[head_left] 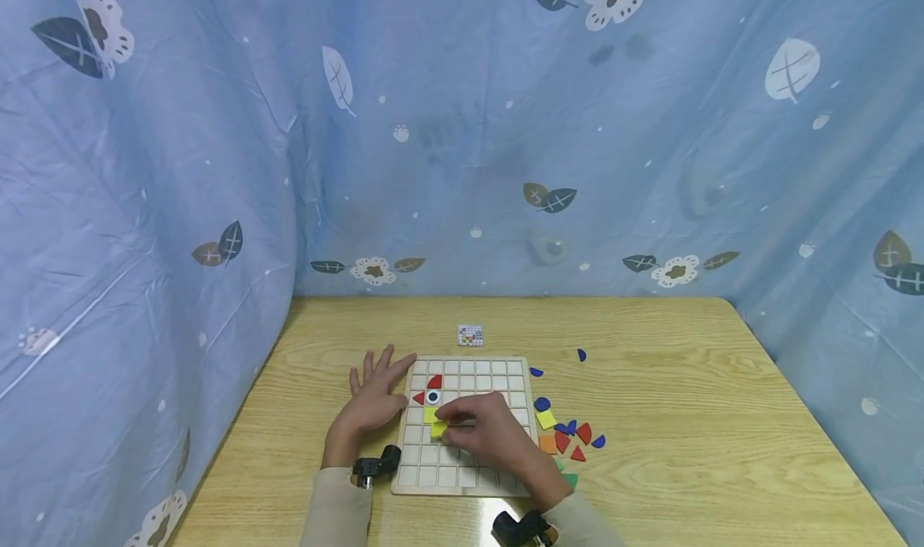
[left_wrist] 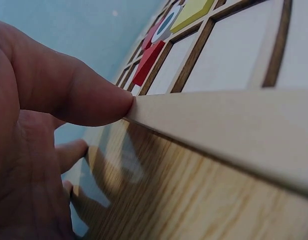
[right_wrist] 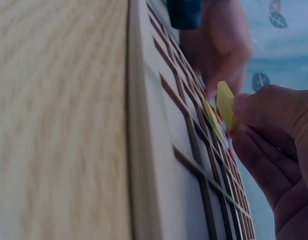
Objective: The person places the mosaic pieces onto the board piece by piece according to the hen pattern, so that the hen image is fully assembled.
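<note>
A wooden grid board [head_left: 433,490] lies on the table. My right hand [head_left: 492,433] pinches a yellow square tile [right_wrist: 225,102] between thumb and fingertips, close over the board's left part. Right by it, another yellow square tile [head_left: 430,414] sits in a cell. Above that are a white tile with a black-and-white eye [head_left: 432,397], a red triangle [head_left: 419,399] and a red quarter-circle piece [head_left: 435,382]. My left hand [head_left: 370,409] rests at the board's left edge with fingers spread; in the left wrist view its thumb [left_wrist: 89,92] touches the board's rim.
Right of the board lie loose pieces: a yellow square [head_left: 546,419], an orange square [head_left: 549,444], green pieces [head_left: 570,480], red pieces [head_left: 578,454] and several blue ones [head_left: 542,403]. A small pattern card [head_left: 470,335] lies behind the board. Blue patterned curtain [head_left: 462,130] surrounds the table.
</note>
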`<action>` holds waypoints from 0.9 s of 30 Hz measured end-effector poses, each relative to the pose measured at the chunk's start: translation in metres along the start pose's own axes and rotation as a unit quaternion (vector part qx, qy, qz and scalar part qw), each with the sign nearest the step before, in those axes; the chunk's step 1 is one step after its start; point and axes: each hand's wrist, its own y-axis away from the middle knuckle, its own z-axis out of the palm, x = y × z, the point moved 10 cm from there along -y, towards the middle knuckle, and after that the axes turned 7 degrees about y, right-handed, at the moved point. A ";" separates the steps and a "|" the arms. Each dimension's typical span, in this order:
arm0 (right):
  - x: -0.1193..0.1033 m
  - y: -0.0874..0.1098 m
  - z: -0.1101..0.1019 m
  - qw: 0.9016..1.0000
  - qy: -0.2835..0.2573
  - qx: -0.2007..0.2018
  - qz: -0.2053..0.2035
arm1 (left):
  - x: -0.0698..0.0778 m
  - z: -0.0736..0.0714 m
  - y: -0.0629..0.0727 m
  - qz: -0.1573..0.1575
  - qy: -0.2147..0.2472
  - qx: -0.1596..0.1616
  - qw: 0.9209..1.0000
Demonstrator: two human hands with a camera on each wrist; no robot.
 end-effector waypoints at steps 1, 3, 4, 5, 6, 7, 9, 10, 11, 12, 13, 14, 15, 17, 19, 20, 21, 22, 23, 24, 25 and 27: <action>-0.001 -0.001 0.003 1.000 -0.001 -0.003 -0.001 | 0.000 0.000 0.000 0.000 0.001 -0.001 1.000; -0.005 -0.003 0.007 1.000 0.012 -0.008 -0.006 | -0.001 0.001 0.001 0.000 0.002 -0.002 1.000; -0.006 -0.004 0.009 1.000 0.022 -0.010 -0.009 | -0.001 0.001 0.001 0.000 0.002 -0.002 1.000; -0.008 -0.005 0.011 0.999 0.032 -0.012 -0.013 | -0.001 0.001 0.001 0.002 0.003 -0.001 1.000; -0.010 -0.005 0.012 0.999 0.046 -0.013 -0.016 | -0.001 0.001 0.001 0.003 0.002 -0.001 1.000; -0.011 -0.006 0.013 0.998 0.058 -0.014 -0.017 | -0.001 0.001 0.001 0.003 0.002 -0.002 1.000; -0.013 -0.006 0.015 0.996 0.082 -0.015 -0.021 | 0.000 0.001 0.000 0.004 0.000 -0.002 1.000; -0.014 -0.007 0.016 0.995 0.091 -0.015 -0.023 | 0.000 0.001 0.000 0.004 0.000 -0.001 1.000; -0.015 -0.007 0.017 0.995 0.099 -0.016 -0.023 | 0.000 0.001 0.000 0.004 -0.001 -0.001 1.000; -0.016 -0.008 0.018 0.994 0.109 -0.018 -0.021 | 0.000 0.001 0.000 0.004 -0.002 -0.001 1.000; -0.017 -0.008 0.019 0.993 0.118 -0.019 -0.022 | 0.000 0.000 0.001 0.004 -0.002 0.000 1.000; -0.017 -0.008 0.020 0.991 0.129 -0.021 -0.023 | 0.001 0.000 0.001 0.004 -0.003 0.001 1.000; -0.018 -0.008 0.021 0.990 0.139 -0.023 -0.023 | 0.001 0.000 0.001 0.005 -0.002 0.003 1.000; -0.019 -0.007 0.022 0.988 0.154 -0.024 -0.022 | 0.001 0.000 0.001 0.006 -0.001 0.003 1.000; -0.020 -0.006 0.022 0.986 0.164 -0.019 -0.026 | 0.002 0.000 0.001 0.006 0.000 0.003 1.000; -0.020 -0.006 0.021 0.986 0.165 -0.016 -0.027 | 0.002 0.000 0.001 0.005 0.000 0.003 1.000; -0.021 -0.005 0.021 0.986 0.165 -0.013 -0.029 | 0.002 0.000 0.001 0.005 0.000 0.003 1.000; -0.021 -0.005 0.021 0.986 0.163 -0.009 -0.032 | 0.002 0.000 0.001 0.005 0.000 0.003 1.000; -0.021 -0.004 0.021 0.987 0.158 -0.008 -0.034 | 0.002 0.000 0.001 0.005 0.000 0.004 1.000; -0.021 -0.004 0.021 0.988 0.151 -0.009 -0.034 | 0.002 0.000 0.001 0.005 0.000 0.005 1.000; -0.021 -0.004 0.022 0.989 0.143 -0.012 -0.035 | 0.001 0.000 0.001 0.004 0.000 0.005 1.000; -0.019 -0.003 0.023 0.991 0.128 -0.019 -0.035 | 0.001 0.000 0.001 0.001 -0.001 0.004 1.000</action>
